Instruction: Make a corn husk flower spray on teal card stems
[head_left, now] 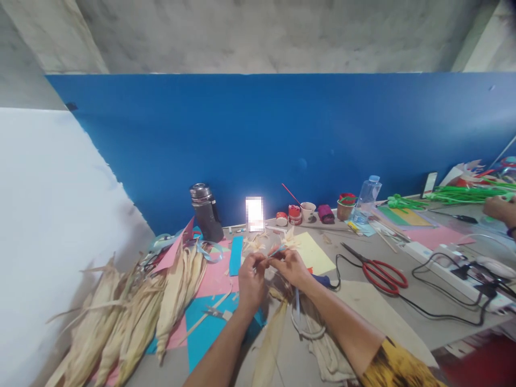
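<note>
My left hand (252, 278) and my right hand (293, 266) meet over the middle of the table, fingertips pinched together. Between them runs a thin light-blue strip (276, 251), its lower end hidden by the fingers. Pale corn husk pieces cut like petals (291, 239) lie just beyond the right hand, and more husk scraps (255, 243) sit behind the left. Under the wrists is a long dry corn husk (271, 338). A white ring-shaped loop (308, 334) rests below my right forearm.
Corn husk bundles (137, 317) cover the left side, near a dark thermos (206, 215). Red-handled scissors (382, 275) and a power strip (451, 277) with cables lie right. A plastic bottle (366, 201) stands behind. Another person's hand (500, 209) is at far right.
</note>
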{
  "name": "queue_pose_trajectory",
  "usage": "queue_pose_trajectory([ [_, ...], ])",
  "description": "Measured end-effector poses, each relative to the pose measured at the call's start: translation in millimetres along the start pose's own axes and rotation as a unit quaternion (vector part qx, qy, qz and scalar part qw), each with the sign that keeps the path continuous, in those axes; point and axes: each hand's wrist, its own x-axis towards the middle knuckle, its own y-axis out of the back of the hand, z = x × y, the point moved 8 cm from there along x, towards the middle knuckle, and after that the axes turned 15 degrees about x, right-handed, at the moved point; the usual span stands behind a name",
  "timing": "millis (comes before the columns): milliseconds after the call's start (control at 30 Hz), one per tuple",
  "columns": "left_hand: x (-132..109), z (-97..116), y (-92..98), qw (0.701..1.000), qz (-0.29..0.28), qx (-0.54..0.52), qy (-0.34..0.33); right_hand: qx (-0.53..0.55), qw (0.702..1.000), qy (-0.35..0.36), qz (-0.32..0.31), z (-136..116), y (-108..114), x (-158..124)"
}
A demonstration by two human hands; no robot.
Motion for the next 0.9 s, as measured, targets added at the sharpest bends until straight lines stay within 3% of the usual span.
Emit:
queue_pose_trajectory([
  [200,-1,-1,1.6,1.0,0.008,-0.006,0.019,0.14,0.988,-0.043,0.045,12,1,2],
  [467,-3,-15,-10.7,0.994,-0.016,-0.055,0.089,0.136,0.989,-0.02,0.049,15,3,3],
  [900,-4,-29,-16.2,0.983,0.01,-0.124,0.136,0.133,0.99,-0.025,0.037,11,0,1],
])
